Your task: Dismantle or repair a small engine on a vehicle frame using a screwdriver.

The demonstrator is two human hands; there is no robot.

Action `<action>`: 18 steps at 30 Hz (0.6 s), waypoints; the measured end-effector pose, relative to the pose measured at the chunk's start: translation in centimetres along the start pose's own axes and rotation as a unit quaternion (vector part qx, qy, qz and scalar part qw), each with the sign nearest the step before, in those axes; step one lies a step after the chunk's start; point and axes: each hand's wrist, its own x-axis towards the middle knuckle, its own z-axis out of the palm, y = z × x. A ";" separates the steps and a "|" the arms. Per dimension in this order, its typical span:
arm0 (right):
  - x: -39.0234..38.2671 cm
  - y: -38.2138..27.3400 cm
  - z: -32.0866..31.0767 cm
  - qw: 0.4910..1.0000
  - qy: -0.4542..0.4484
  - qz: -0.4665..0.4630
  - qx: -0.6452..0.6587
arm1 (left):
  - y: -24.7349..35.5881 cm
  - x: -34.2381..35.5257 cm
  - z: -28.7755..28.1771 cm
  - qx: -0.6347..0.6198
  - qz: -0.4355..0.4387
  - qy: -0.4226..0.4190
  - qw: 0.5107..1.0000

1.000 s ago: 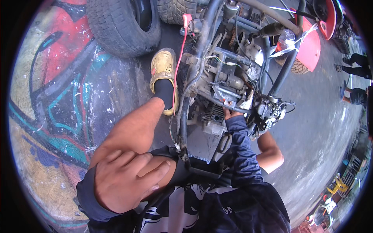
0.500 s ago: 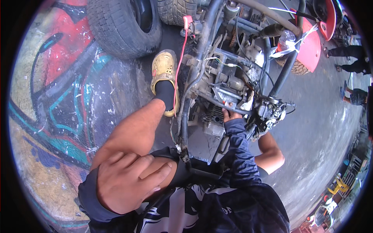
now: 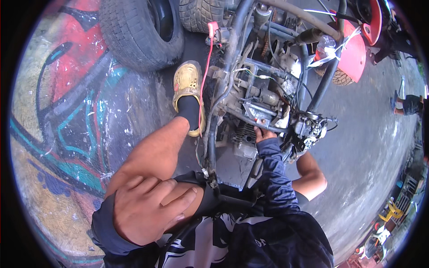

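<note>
My left hand [image 3: 149, 203] lies on my bent left leg near the knee, its fingers spread and nothing in them. My right hand [image 3: 265, 135] reaches in at the engine [image 3: 246, 140], beside the finned cylinder and against a dark frame tube [image 3: 250, 119]. Its fingers are bent, partly hidden at the tube; what they grip is too small to make out. A small red bit shows just above the fingertips. To the right of this hand hangs a carburetor [image 3: 310, 129] with cables. A red cable [image 3: 204, 85] runs down the frame's left side from a red clip [image 3: 213, 27].
Two tires, a large tire [image 3: 134, 35] and a knobby tire [image 3: 202, 15], stand at the far left. My foot in a yellow clog [image 3: 187, 78] is beside the frame. Red fenders [image 3: 351, 56] and a tied plastic bag [image 3: 327, 44] are at the far right. People's legs [image 3: 409, 105] show beyond.
Both my hands stay where they were. The view has shifted slightly, and the people at the far right have moved.
</note>
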 end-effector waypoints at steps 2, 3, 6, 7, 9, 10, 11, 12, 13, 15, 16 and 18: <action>0.3 -0.4 -0.3 0.993 0.007 -0.060 -0.105 | 0.0 0.0 0.0 -0.003 -0.002 -0.005 1.000; 0.6 -0.7 -0.3 0.998 -0.004 -0.019 -0.061 | 0.1 0.0 0.0 -0.002 0.003 -0.002 1.000; 0.7 -1.1 -0.3 0.997 -0.032 0.066 -0.013 | 0.1 -0.2 0.0 -0.003 0.002 0.002 1.000; 0.2 -0.9 -0.3 0.998 -0.027 0.008 -0.061 | 0.0 -0.2 0.0 -0.005 -0.001 0.004 1.000; -0.4 -0.2 0.1 0.995 0.013 -0.069 -0.075 | -0.1 -0.1 0.1 -0.006 -0.001 -0.002 1.000; -0.1 0.3 0.1 0.995 0.013 -0.069 -0.076 | -0.1 0.0 0.1 -0.007 -0.002 -0.009 1.000; 0.3 -0.2 -0.2 0.996 0.002 -0.022 -0.086 | 0.0 -0.1 0.1 -0.009 -0.001 -0.011 1.000; 0.7 -0.4 -0.3 0.995 -0.010 0.026 -0.095 | 0.1 -0.2 0.1 -0.006 -0.001 -0.009 1.000; 0.8 0.8 -0.4 0.996 -0.039 0.043 -0.070 | 0.2 -0.2 0.2 -0.002 0.000 -0.006 1.000; 0.4 1.4 0.0 0.996 -0.021 -0.007 -0.088 | 0.0 -0.2 0.1 -0.001 -0.001 -0.003 1.000; 0.2 1.7 0.2 0.993 -0.002 -0.055 -0.107 | -0.2 -0.1 0.1 -0.002 0.000 -0.002 1.000; 0.1 1.0 -0.3 0.990 0.002 -0.063 -0.128 | 0.0 -0.1 0.1 -0.003 0.000 -0.005 1.000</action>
